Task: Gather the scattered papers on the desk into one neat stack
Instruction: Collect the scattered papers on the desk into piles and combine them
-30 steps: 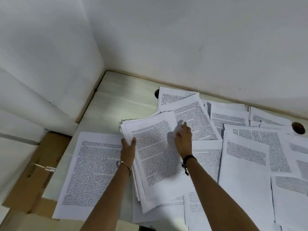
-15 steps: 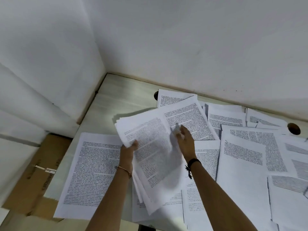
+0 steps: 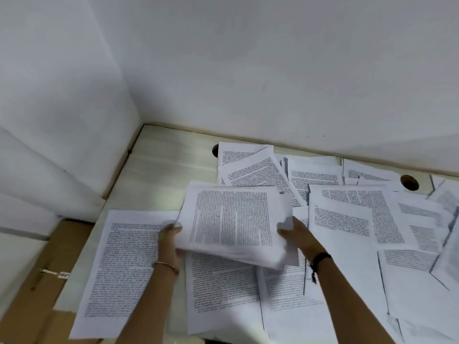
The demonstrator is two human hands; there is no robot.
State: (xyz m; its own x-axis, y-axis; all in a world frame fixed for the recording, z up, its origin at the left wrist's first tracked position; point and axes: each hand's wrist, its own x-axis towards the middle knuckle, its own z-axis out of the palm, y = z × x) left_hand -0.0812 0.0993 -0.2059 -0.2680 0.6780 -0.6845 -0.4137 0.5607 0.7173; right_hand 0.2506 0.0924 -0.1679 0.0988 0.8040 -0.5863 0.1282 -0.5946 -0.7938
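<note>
Gathered bundle of papers (image 3: 233, 224): held clear of the table, over its middle-left, printed side up, text running sideways to the viewer. Edges ragged, lower-right corner sheets fanned and blurred. Not yet a square stack.

Left hand (image 3: 169, 235) pinches the bundle's left edge, thumb on top, fingers hidden beneath. Right hand (image 3: 295, 235) clamps the right edge the same way, a curled sheet corner just above the thumb. Likely reason for the two-sided hold: loose sheets sag and slide, so gripping opposite edges keeps them together and lets the pile be turned or tapped square. A thin bangle (image 3: 165, 265) sits on the left wrist, a dark band (image 3: 320, 258) on the right.

Loose sheets (image 3: 347, 214) lie overlapping at mixed angles across the right and rear of the table (image 3: 161, 165); one large page (image 3: 124, 266) lies flat at the left, more directly under the bundle. Judgement: most of the gathering remains.

Table is pale wood grain, set into a corner of plain white walls (image 3: 273, 70). A round cable hole (image 3: 409, 182) shows near the back edge right, another partly covered by paper at rear centre. Brown cardboard (image 3: 42, 281) lies below the table's left edge.
</note>
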